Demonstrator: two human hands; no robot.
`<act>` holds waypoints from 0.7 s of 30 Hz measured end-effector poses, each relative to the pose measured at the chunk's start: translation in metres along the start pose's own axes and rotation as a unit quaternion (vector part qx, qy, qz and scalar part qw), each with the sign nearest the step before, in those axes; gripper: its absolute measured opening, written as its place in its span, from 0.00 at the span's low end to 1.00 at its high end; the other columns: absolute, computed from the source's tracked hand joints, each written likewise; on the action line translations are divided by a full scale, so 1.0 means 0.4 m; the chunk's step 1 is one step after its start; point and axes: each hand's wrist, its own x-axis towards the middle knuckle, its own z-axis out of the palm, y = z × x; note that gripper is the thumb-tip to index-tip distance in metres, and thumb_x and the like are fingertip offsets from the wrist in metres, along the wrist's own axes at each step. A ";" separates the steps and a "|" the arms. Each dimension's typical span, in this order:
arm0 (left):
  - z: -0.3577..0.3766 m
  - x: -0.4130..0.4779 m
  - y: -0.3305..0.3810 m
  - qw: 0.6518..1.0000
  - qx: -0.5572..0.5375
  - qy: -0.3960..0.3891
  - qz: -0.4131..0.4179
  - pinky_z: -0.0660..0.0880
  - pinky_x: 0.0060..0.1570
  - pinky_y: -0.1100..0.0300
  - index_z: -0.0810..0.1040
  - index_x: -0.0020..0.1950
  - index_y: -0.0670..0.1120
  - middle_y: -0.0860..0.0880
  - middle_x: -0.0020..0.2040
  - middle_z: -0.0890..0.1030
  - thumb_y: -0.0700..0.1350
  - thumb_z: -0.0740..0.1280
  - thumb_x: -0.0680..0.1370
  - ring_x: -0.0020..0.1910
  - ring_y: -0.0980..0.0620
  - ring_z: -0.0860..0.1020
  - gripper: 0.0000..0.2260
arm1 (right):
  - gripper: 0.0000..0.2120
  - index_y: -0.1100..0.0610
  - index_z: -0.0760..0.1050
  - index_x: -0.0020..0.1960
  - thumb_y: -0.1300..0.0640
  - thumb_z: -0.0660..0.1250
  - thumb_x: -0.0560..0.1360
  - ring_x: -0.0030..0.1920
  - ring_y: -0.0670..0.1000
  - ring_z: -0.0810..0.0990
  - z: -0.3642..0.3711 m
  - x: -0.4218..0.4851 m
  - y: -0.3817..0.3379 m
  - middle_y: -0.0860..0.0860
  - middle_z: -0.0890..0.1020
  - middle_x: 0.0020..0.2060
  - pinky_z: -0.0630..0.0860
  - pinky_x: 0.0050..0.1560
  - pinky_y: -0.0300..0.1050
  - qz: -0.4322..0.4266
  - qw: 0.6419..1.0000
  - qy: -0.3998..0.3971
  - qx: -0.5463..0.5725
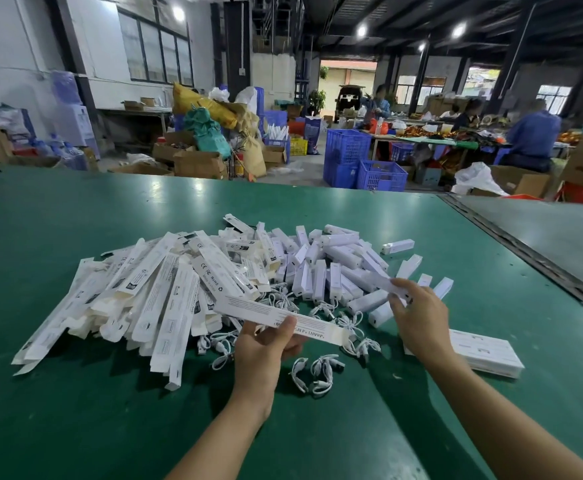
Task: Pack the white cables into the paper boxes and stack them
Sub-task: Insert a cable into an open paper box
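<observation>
My left hand [266, 344] pinches a long flat white paper box [248, 308] above the green table [75, 410]. My right hand [416, 310] grips a small white block [383, 284] lifted from the heap of white blocks [331, 268]. A pile of flat paper boxes [151, 296] lies to the left. Coiled white cables [318, 370] lie loose in front of my hands, and more of them sit under the held box. A stack of packed boxes [484, 351] lies flat at the right, just past my right wrist.
A metal seam [525, 251] runs diagonally across the table at the right. Beyond the far edge stand blue crates [363, 161], cardboard boxes and sacks. Several people sit at a bench at the back right.
</observation>
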 end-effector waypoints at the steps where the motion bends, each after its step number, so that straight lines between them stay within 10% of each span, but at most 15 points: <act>1: 0.001 0.000 0.000 1.000 -0.004 0.003 -0.001 0.81 0.39 0.58 0.77 0.55 0.43 0.43 0.45 0.87 0.54 0.77 0.63 0.43 0.42 0.86 0.25 | 0.12 0.50 0.78 0.62 0.54 0.65 0.79 0.44 0.53 0.78 -0.006 -0.017 -0.012 0.53 0.82 0.48 0.70 0.45 0.42 0.005 0.998 0.016 0.067; 8: -0.001 0.005 0.009 0.998 -0.060 0.034 -0.012 0.81 0.36 0.61 0.75 0.59 0.43 0.43 0.50 0.86 0.49 0.73 0.69 0.43 0.42 0.86 0.22 | 0.07 0.49 0.79 0.52 0.56 0.61 0.81 0.36 0.45 0.77 -0.031 -0.166 -0.068 0.53 0.82 0.37 0.73 0.39 0.43 0.063 0.920 -0.008 0.387; 21: 0.000 -0.004 0.010 0.994 -0.101 0.039 -0.018 0.82 0.37 0.60 0.75 0.57 0.45 0.40 0.51 0.86 0.47 0.71 0.71 0.43 0.44 0.86 0.17 | 0.06 0.52 0.80 0.50 0.58 0.64 0.79 0.35 0.46 0.77 -0.034 -0.259 -0.063 0.51 0.82 0.34 0.74 0.39 0.46 0.023 0.924 -0.005 0.383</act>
